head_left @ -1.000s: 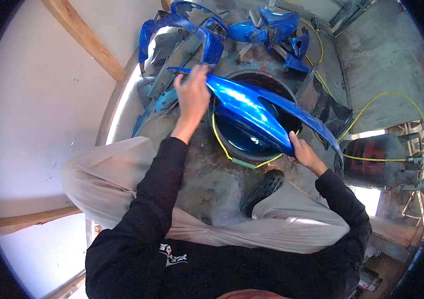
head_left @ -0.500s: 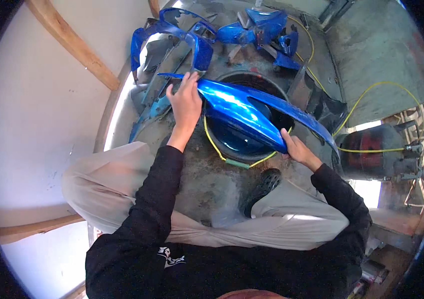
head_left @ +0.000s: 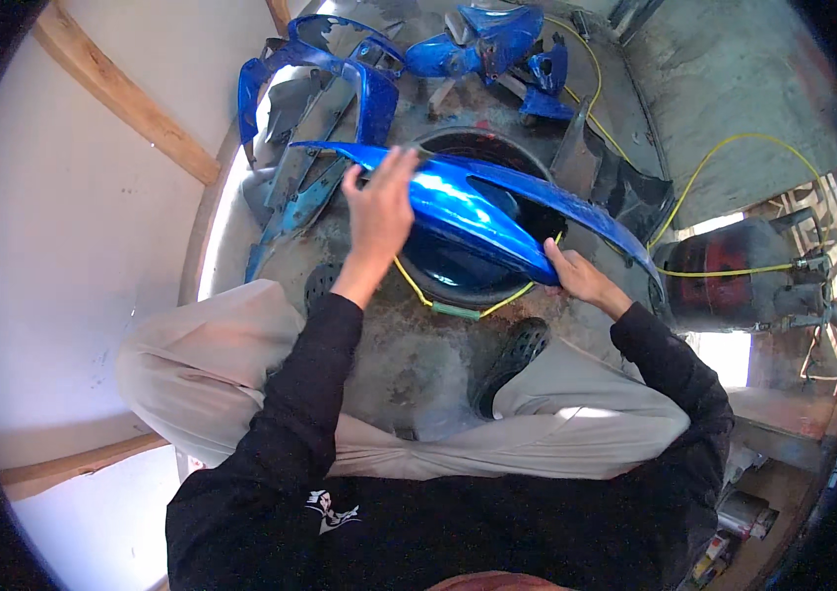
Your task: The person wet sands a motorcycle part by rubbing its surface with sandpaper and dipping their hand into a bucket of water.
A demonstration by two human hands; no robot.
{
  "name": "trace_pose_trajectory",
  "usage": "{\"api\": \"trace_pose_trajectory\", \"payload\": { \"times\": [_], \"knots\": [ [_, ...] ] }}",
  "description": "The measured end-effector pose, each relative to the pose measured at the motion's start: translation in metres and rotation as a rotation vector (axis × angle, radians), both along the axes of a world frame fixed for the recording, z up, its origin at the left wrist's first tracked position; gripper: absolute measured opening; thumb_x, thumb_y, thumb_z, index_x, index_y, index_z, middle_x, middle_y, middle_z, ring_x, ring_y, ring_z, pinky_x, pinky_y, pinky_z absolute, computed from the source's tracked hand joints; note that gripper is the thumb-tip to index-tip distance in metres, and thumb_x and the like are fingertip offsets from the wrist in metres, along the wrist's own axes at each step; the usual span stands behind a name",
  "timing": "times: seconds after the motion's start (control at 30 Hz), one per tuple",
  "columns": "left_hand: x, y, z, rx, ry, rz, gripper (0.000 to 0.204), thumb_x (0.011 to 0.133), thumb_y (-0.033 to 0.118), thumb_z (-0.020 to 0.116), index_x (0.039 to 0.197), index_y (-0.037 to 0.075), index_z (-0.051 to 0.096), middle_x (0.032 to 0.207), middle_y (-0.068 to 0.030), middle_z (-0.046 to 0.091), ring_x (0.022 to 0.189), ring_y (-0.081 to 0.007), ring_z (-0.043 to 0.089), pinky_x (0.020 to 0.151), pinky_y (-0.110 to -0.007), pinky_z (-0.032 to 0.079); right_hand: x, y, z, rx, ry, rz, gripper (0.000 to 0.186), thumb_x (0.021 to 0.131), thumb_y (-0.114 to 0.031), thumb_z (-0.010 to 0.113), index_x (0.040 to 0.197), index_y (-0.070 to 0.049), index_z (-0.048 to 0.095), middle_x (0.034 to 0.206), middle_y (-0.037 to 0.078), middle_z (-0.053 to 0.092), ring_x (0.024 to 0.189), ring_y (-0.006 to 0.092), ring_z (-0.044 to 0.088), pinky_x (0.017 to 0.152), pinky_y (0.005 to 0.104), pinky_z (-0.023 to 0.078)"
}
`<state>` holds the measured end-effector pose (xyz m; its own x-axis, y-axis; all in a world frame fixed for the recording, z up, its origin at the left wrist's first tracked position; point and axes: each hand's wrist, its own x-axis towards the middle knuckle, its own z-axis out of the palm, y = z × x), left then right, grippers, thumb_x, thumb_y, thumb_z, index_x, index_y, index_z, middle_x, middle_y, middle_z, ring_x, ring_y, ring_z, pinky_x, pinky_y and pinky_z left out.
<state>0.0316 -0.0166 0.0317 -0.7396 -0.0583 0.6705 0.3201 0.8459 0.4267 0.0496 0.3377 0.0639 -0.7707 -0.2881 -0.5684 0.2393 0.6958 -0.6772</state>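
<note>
A long glossy blue motorcycle body panel (head_left: pixel 463 209), tapered with a forked arm on its right, is held across the top of a round black bucket (head_left: pixel 425 281). My right hand (head_left: pixel 581 276) grips the panel's near right end, thumb on top and fingers hidden underneath. On the panel's left part lies my left hand (head_left: pixel 379 217), its fingers stretched out and slightly blurred over the shiny surface. Dark liquid shows inside the bucket, partly covered by the panel. The bucket's yellow rope handle (head_left: pixel 409 281) with a green grip (head_left: pixel 456 310) hangs toward me.
Several other blue panels (head_left: pixel 374 103) lie on the floor beyond the bucket, with more blue parts (head_left: pixel 482 49) at the back. A dark tank (head_left: pixel 729 286) with a yellow hose (head_left: pixel 724 148) stands at right. My black clog (head_left: pixel 519 360) is near the bucket.
My left hand has slid rightward along the panel from near its left tip. My right hand still grips the same end. The whole view has shifted slightly.
</note>
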Motion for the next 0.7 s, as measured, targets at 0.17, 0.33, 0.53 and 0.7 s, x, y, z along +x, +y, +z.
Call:
{"api": "trace_pose_trajectory", "payload": {
  "times": [0.17,0.33,0.53,0.7],
  "knots": [
    [-0.021,-0.028,-0.010,-0.002,-0.075,0.002,0.027,0.103,0.011,0.057,0.127,0.011,0.070,0.134,-0.0028,0.071,0.134,-0.0198,0.060,0.113,-0.054,0.029,0.010,0.015,0.040,-0.206,-0.011,0.088,0.048,0.102,-0.049,0.065,0.090,-0.003,0.069,0.078,-0.002,0.065,0.069,0.0074,0.057,0.063,0.0261,0.045],
    [-0.004,0.016,0.010,0.067,-0.062,0.104,0.030,0.102,0.009,0.055,0.128,0.007,0.070,0.133,-0.0099,0.071,0.130,-0.0247,0.063,0.111,-0.052,0.033,0.015,0.011,0.046,-0.283,0.113,0.034,0.033,0.099,-0.037,0.074,0.098,-0.004,0.070,0.079,-0.003,0.062,0.070,0.0069,0.055,0.062,0.0263,0.044],
    [0.061,0.132,0.034,-0.140,-0.070,-0.549,0.035,0.099,0.009,0.056,0.132,0.011,0.068,0.139,-0.0064,0.068,0.133,-0.0209,0.061,0.111,-0.053,0.031,0.021,0.008,0.039,-0.291,0.280,-0.017,0.036,0.099,-0.037,0.074,0.100,-0.001,0.070,0.080,-0.001,0.063,0.075,0.0077,0.055,0.067,0.0279,0.046],
    [0.034,0.064,0.039,-0.092,-0.086,-0.119,0.034,0.101,0.009,0.052,0.131,0.014,0.067,0.137,-0.0064,0.069,0.131,-0.0220,0.062,0.108,-0.053,0.031,0.026,0.008,0.040,-0.274,0.220,-0.028,0.038,0.098,-0.037,0.075,0.100,0.001,0.071,0.080,-0.001,0.063,0.076,0.0087,0.055,0.069,0.0294,0.046]
  ]
}}
